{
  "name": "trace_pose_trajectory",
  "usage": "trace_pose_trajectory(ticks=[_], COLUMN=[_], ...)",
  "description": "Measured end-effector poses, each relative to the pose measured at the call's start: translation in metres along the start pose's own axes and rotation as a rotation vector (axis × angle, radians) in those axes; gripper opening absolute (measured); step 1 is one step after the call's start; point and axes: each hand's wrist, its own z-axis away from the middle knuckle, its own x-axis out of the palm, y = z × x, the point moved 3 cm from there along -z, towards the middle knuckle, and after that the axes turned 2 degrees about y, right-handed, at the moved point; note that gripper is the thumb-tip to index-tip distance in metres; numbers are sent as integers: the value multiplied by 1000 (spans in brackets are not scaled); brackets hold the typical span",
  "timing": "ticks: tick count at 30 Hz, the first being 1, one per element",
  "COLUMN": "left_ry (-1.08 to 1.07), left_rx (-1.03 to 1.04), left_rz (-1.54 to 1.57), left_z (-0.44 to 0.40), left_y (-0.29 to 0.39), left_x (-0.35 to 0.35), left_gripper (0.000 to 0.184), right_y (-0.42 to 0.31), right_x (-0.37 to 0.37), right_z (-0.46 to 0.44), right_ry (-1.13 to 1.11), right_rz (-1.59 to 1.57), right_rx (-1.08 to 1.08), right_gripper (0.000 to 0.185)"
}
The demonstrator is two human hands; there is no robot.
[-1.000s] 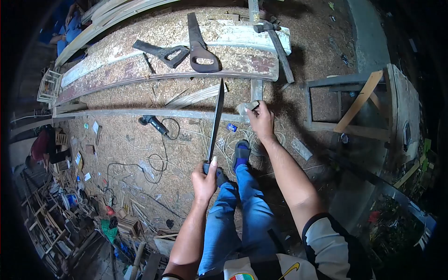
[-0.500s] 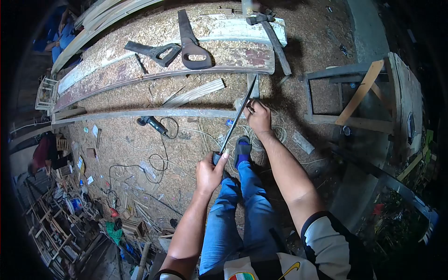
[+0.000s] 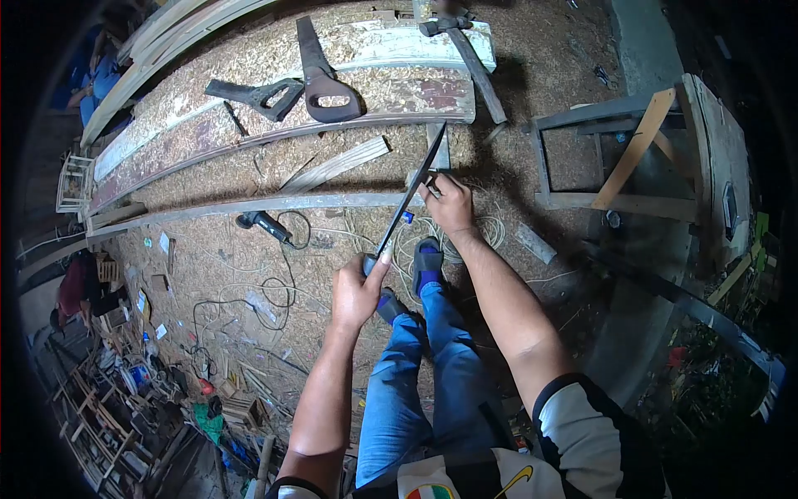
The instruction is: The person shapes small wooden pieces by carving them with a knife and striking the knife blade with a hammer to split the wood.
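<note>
My left hand (image 3: 357, 293) is closed round the handle of a long, dark-bladed tool (image 3: 405, 205). I see its blade nearly edge-on, slanting away up to the right, and cannot tell what kind of blade it is. My right hand (image 3: 450, 204) has its fingers drawn together at the blade's right side, near its upper half; whatever they pinch is hidden. Beyond the hands is a workbench (image 3: 399, 100) strewn with wood shavings. Two handsaws (image 3: 331, 93) (image 3: 278, 96) lie on it, and a hammer (image 3: 465, 56) rests across its right end.
A dark power tool (image 3: 264, 224) and its cord lie on the shaving-covered floor, with coiled cable (image 3: 490, 233) by my feet. At right stands a wooden frame (image 3: 615, 200). Scrap wood piles up at lower left. Another person (image 3: 79, 287) is at the far left.
The view has shifted slightly, so the bench and floor sit farther left. Both hands appear a little farther left, still at the blade. More of my left foot shows.
</note>
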Motion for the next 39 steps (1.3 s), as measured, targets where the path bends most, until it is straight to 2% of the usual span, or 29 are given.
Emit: trace_pose_trajectory(ticks=[6, 21, 30, 39], left_ry=[-10, 19, 10, -7], left_rx=[-20, 81, 64, 64], left_rz=[37, -200, -226, -258], left_z=[-3, -6, 1, 4], left_y=[5, 17, 15, 18], left_x=[-6, -15, -7, -6], left_gripper=[52, 52, 62, 56], right_y=[-4, -3, 8, 9], right_x=[-1, -6, -3, -2], right_z=[-1, 0, 8, 10], right_ry=[20, 41, 57, 53], right_rz=[-4, -49, 9, 2], right_rx=[-19, -55, 10, 7], right_gripper=[17, 15, 18, 19])
